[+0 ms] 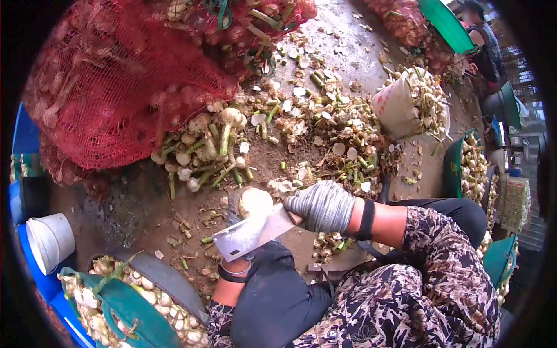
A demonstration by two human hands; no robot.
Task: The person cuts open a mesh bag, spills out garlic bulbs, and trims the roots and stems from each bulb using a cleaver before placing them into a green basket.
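My right hand (322, 206), in a grey glove, is wrapped round the handle of a wide-bladed cleaver (255, 231). The blade points left and lies over my left wrist area. A large pale garlic bulb (255, 203) sits just above the blade, at my left hand (233, 210). Only a grey gloved strip of that hand shows beside the bulb; the rest is behind the blade and bulb. Garlic bulbs with cut green stems (214, 139) are heaped beyond my hands.
A red mesh sack (133, 87) stands at upper left. Trimmings (342, 133) cover the floor, near a full white sack (400, 107). Green tubs of garlic (139, 310) (455, 168) flank me; a white bucket (52, 240) is left. Another person (487, 49) is at upper right.
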